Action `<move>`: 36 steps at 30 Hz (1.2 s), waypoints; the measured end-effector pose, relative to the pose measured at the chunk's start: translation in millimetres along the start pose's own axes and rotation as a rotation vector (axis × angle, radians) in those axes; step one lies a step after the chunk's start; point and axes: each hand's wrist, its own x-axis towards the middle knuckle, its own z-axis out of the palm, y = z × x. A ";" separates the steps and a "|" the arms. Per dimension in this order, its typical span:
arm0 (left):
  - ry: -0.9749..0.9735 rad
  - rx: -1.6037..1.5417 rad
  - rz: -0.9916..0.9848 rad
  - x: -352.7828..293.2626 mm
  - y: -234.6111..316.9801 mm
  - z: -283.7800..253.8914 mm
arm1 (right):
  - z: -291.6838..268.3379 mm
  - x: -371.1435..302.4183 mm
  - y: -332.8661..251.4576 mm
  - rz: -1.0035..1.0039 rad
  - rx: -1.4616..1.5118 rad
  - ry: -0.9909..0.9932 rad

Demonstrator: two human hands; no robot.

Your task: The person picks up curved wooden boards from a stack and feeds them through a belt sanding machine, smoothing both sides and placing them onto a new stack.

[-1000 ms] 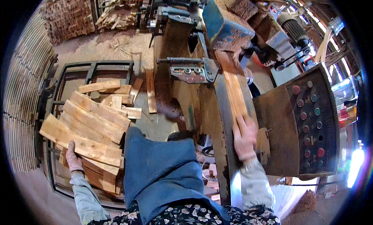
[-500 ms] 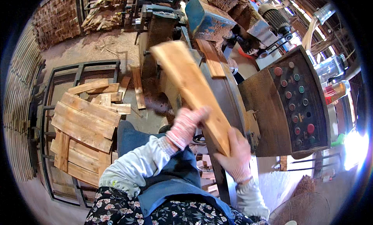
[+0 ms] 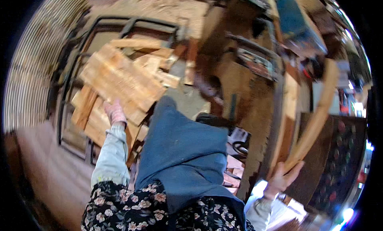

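My left hand [image 3: 115, 113], in a pinkish glove, reaches over a pile of pale wooden boards [image 3: 119, 77] at the left. Its blurred fingers look apart and lie at the lower edge of the upper boards; I cannot make out a grip. My right hand [image 3: 282, 177] is closed round the near end of a long wooden board [image 3: 313, 125], which points up and away at the right. Beside that one, another wooden board [image 3: 285, 111] lies along the machine bed.
The pile rests on a dark metal frame [image 3: 60, 111]. A brown control panel [image 3: 339, 163] with round buttons stands at the right. A blue metal machine part [image 3: 297, 25] is at the far right. Corrugated sheeting [image 3: 30, 79] borders the left.
My view has swung left. My left hand has left the held board and moved to the board pile. My right hand keeps the board and has carried it to the right.
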 end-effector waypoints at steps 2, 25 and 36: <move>-0.028 0.056 -0.152 14.3 3.7 -25.5 | 48.0 52.3 -35.2 0.085 0.254 0.046; -0.167 -0.333 -0.456 95.1 -33.2 58.3 | -65.1 -62.8 11.5 -0.462 -0.334 -0.373; -0.554 -0.992 -0.426 -80.8 164.5 -0.2 | 125.7 146.7 -43.8 -0.388 -0.219 -0.423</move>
